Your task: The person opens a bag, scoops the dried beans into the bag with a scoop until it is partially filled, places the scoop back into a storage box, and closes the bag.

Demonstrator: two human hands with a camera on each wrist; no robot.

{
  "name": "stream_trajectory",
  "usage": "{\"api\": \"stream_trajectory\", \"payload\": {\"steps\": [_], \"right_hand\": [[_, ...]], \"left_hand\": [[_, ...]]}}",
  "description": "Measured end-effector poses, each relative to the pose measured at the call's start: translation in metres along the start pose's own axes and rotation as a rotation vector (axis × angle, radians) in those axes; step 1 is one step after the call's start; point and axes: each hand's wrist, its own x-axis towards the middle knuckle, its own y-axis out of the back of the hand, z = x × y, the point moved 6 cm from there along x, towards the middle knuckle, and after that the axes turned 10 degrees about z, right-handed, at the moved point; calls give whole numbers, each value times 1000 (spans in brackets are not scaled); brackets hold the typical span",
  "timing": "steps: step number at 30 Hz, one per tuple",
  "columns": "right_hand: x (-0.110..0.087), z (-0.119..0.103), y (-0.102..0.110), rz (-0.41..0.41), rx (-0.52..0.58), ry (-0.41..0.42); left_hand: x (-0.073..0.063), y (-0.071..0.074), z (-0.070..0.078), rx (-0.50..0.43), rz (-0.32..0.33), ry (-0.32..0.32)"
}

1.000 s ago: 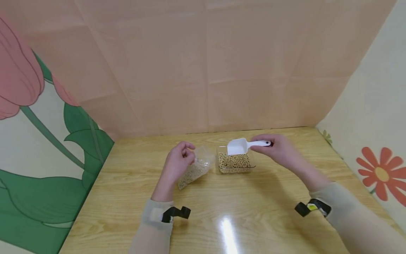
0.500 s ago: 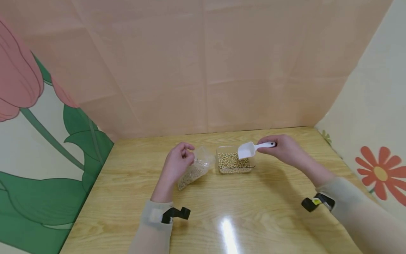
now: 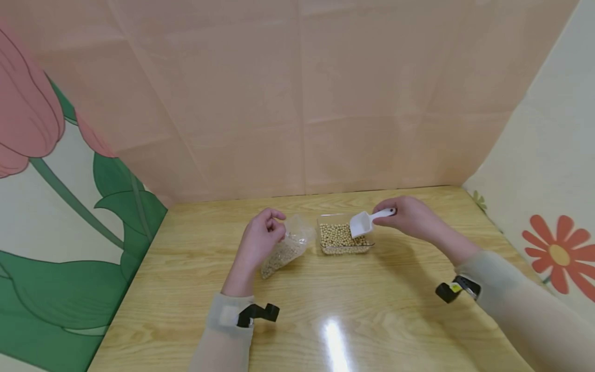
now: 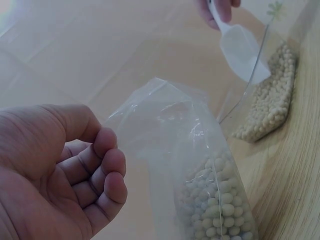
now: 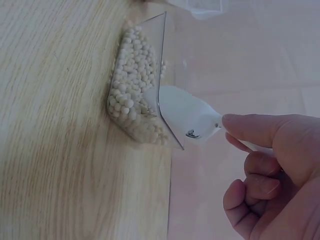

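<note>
L hand (image 3: 262, 235): thumb & index tips pressed together, pinching top edge of clear plastic bag (image 3: 297, 235); other fingers curled in twd palm. From those tips bag sloped down & twd wearer, upper part thin & see-thru, lower part w/ pale round beans (image 4: 220, 210). Whether its base bore on the table (image 3: 297, 320) I couldn't tell.

R hand (image 3: 404, 219): I had thumb & index pinching handle of white scoop (image 3: 361, 225), rest of fingers folded under, clear of it. Handle's holed end stuck out just past the fingers; blade lay to L of & below fingertips, slanted down. Dark marks nr neck, just ahead of thumb tip on R wrist cam.

Clear box (image 3: 334, 218) sat on wood-grain tabletop, L of & below R fingertips, to R of L fingertips, bag just beside it. Box beans (image 3: 337, 236) pale yellow, covering its floor. Scoop reached over R part of rim, lip down at the beans; how deep, I couldn't tell.

Black mounts (image 3: 257, 312) on both wrists, behind the fingers, over light sleeves (image 3: 525, 305). Pinkish sheet (image 3: 297, 103) stood beyond fingertips; red flower (image 3: 560, 254) on wall, well R of R fingers.
</note>
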Motion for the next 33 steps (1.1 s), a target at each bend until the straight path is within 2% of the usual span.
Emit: {"api": "stream_trajectory", "payload": {"steps": [10, 17, 22, 33], "right_hand": [[6, -3, -9, -45, -30, -18], [7, 2, -19, -47, -3, -40], [6, 10, -26, -38, 76, -69], [5, 30, -52, -47, 240, -221]], "left_hand": [[0, -1, 0, -6, 2, -4], [0, -1, -1, -17, 0, 1], [1, -2, -2, -17, 1, 0], [0, -1, -1, -24, 0, -1]]}}
